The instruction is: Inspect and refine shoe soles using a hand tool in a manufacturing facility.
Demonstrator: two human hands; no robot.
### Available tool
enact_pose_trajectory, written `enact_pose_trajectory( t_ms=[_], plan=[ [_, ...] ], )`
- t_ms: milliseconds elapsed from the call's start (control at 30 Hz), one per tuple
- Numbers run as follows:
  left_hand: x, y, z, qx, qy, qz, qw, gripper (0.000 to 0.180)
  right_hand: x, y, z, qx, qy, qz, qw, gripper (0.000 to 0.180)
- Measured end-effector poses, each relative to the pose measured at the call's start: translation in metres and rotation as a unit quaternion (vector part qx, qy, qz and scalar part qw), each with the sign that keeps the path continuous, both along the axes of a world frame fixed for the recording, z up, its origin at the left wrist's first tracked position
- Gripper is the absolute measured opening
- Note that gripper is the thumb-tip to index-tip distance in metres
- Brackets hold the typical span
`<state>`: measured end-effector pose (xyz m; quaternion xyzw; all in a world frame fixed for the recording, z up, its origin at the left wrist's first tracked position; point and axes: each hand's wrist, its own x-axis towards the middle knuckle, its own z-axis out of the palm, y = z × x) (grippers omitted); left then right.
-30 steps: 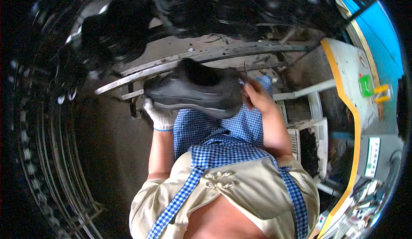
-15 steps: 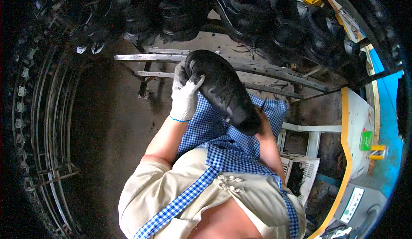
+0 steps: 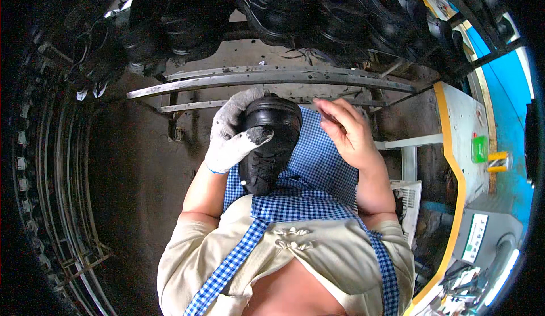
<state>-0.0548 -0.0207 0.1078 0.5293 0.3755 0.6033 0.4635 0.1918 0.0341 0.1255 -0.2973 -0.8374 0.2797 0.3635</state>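
Note:
A black lace-up shoe (image 3: 264, 162) stands nearly upright in front of my apron, its heel end up and the toe down by my waist. My left hand (image 3: 228, 134), in a white knitted glove with grey-stained fingertips, is closed around its heel from the left side. The thumb presses on the near side, while the other fingers go behind and are partly hidden. Just right of the shoe, and apart from it, my bare right hand (image 3: 351, 131) is raised with bent fingers. Thumb and forefinger are separated, and I see nothing held between them.
Black shoes (image 3: 272, 9) line a rack across the top. Below them run worn metal rails (image 3: 272, 78). A slatted metal rack (image 3: 65, 191) curves down the left. To the right are a yellow-edged worktable (image 3: 461, 145), a green block (image 3: 479, 148) and a white crate (image 3: 410, 202).
The shoe has turned from a slant to nearly upright, heel up, and come closer to me. My right hand has left its lower end and risen on the right.

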Motion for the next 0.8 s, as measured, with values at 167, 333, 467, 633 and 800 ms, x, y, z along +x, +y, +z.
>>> enact_pose_trajectory(
  t_ms=[167,333,467,633,800],
  plan=[
    [-0.012,0.010,-0.021,0.035,-0.107,0.142,0.983,0.062,-0.004,-0.005,-0.017,-0.049,0.027,-0.006,0.998,0.047],
    [-0.036,0.021,-0.022,-0.125,-0.406,0.280,0.861,0.067,0.002,-0.022,-0.074,-0.178,0.042,0.022,0.983,0.084],
    [-0.042,0.028,-0.050,-0.075,-0.531,0.149,0.831,0.061,-0.011,-0.046,-0.093,-0.006,0.062,0.006,0.998,0.092],
    [-0.050,0.020,-0.067,-0.142,-0.473,0.135,0.859,0.056,-0.007,-0.045,-0.076,-0.021,0.033,0.069,0.997,0.088],
    [-0.044,0.011,-0.061,-0.037,-0.348,0.120,0.929,0.054,0.006,-0.045,-0.065,-0.389,0.284,0.052,0.875,0.091]
  ],
)
